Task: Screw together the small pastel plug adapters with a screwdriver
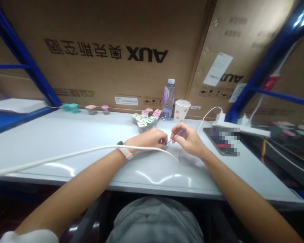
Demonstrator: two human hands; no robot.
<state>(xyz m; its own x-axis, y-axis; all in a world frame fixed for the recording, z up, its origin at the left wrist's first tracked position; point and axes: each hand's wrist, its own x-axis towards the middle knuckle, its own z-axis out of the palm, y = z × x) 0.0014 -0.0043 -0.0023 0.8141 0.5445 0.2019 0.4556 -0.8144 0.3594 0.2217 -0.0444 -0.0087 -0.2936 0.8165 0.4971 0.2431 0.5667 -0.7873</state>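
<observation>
My left hand (pixel 157 139), with a watch on its wrist, rests low over the white table, its fingers curled inward around something small that they mostly hide. Opposite it, my right hand (pixel 188 139) pinches a thin purple-handled tool (pixel 181 132). The tool's narrow shaft (pixel 169 141) slants down to the left, its tip at the left fingertips. Just beyond my left hand stands a cluster of small square pieces (pixel 142 125) with pale green, white and pink tops. A white cable (pixel 91 149) crosses in front of my left wrist.
Behind the cluster stand a clear bottle (pixel 168 101) and a paper cup (pixel 181 110). A phone (pixel 221 141) lies right, near a white power strip (pixel 243 128). Teal pieces (pixel 71 107) and pink pieces (pixel 105 109) sit at the back left. Large cartons (pixel 103 77) wall the back.
</observation>
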